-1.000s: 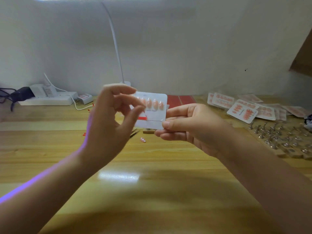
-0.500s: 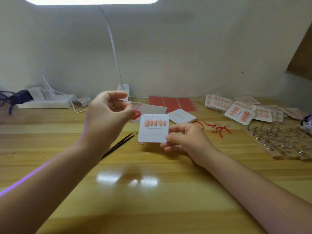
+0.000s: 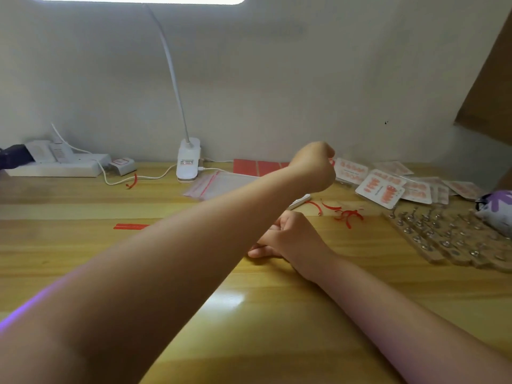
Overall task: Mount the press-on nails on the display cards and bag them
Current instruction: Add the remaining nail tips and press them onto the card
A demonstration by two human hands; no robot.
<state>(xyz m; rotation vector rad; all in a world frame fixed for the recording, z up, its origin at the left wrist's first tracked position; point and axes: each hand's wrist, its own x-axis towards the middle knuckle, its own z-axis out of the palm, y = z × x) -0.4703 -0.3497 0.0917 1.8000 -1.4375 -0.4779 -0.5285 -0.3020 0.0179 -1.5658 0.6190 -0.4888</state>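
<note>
Both hands hide their grip: left hand [image 3: 314, 167] reaches toward bagged cards [image 3: 381, 188]; right hand [image 3: 288, 236] rests curled.

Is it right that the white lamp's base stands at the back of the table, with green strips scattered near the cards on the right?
Not quite. In the head view the strips are red. The lamp's base does stand at the back of the table, and the cards lie right.

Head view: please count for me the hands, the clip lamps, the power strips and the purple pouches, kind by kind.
hands: 2, the left hand and the right hand
clip lamp: 1
power strip: 1
purple pouch: 1
Total: 5
</note>
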